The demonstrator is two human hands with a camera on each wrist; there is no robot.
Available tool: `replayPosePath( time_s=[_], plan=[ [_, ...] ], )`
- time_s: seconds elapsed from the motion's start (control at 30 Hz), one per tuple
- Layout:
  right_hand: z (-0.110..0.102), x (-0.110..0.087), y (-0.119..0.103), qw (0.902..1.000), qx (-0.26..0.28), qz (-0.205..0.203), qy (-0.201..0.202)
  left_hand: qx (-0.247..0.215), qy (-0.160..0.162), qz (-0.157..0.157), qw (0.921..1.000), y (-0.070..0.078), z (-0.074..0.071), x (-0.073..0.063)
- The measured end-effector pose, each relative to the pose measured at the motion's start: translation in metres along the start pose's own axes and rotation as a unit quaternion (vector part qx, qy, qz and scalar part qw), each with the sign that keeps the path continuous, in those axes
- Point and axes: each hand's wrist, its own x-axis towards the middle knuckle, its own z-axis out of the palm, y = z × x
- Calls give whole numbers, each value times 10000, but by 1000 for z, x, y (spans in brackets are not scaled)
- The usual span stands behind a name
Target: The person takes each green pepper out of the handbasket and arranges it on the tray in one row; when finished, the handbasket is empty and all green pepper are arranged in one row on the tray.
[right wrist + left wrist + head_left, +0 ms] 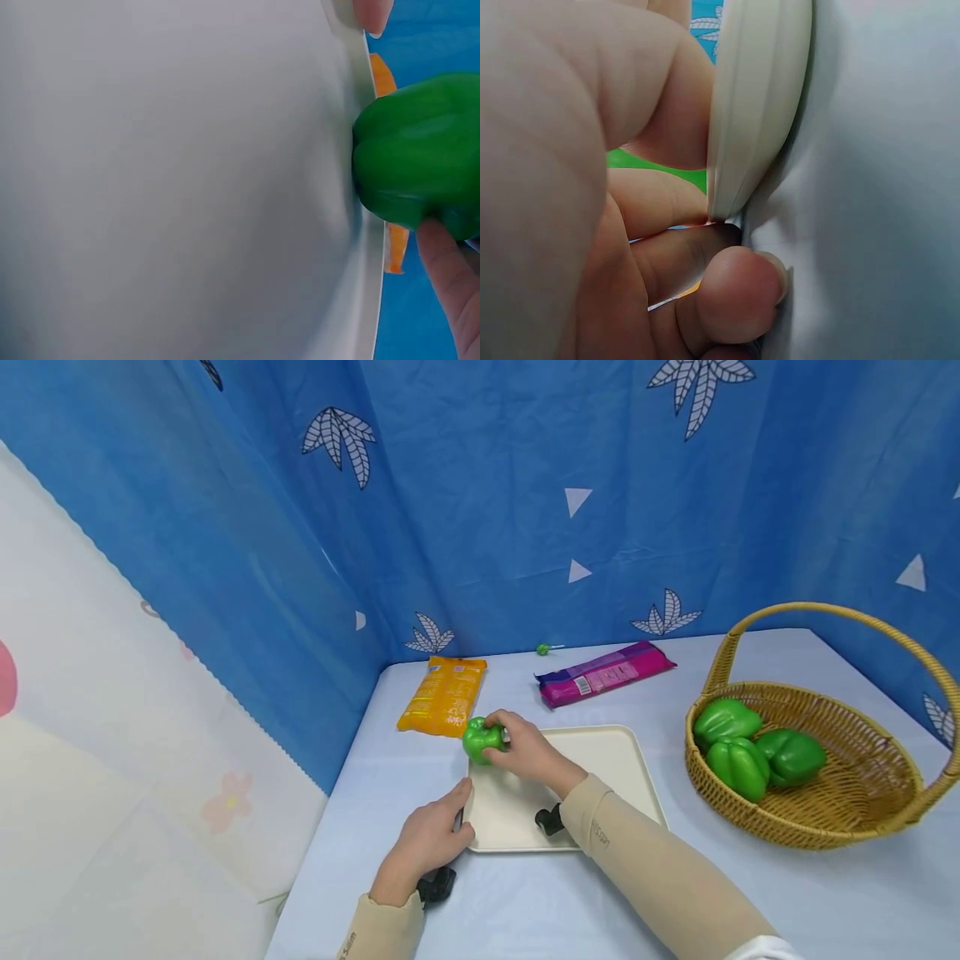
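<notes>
The small glossy green bell pepper, a smooth lobed thing that looks like moulded plastic, is sitting at the far left corner of the cream rectangular plastic tray, right at the rim; the right wrist view is showing it pressed against the raised lip, and whether it is resting on the tray or held just above it cannot be told. The right hand is lying directly on the pepper's near right side, its fingers curled round it from the tray's middle, so this hand is the one gripping it. The left hand is resting at the tray's near left corner, well short of the pepper, its fingers curled against the rounded, ridged edge and the thumb lying along the rim, holding the tray.

The tray is shallow, matt and rounded at the corners, and it is lying flat on the pale blue table. Beyond the tray's far left corner a crinkly orange snack bag is lying flat, and beyond its far edge a long magenta foil packet is lying slantwise. To the tray's right, apart from it, a woven wicker basket with a hoop handle is holding three larger green peppers.
</notes>
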Motion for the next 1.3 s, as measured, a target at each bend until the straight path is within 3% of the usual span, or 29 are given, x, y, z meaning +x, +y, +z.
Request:
replayPosePath(
  time_s=[0.47, 0.6, 0.73, 0.9, 1.13, 1.3],
  plan=[
    [-9, -11, 3, 9997, -75, 204, -56, 11, -22, 15, 10000, 6, 6, 4],
    [-25, -20, 0, 9993, -281, 215, -77, -2, -16, -7, 10000, 7, 8, 4],
    [-64, -36, 0, 9986, -500, 110, 138, -25, -12, -33, 10000, 7, 10, 5],
    [-134, -64, 3, 9929, -1044, 4, 568, 24, -25, -86, 10000, 5, 11, 2],
    [-228, -110, 13, 9702, -2133, -203, 1129, 119, 54, -63, 9999, 2, 7, -3],
    [-258, -139, 33, 9561, -2616, 42, 1319, 125, 121, -60, 9998, 2, 5, -4]
  ],
)
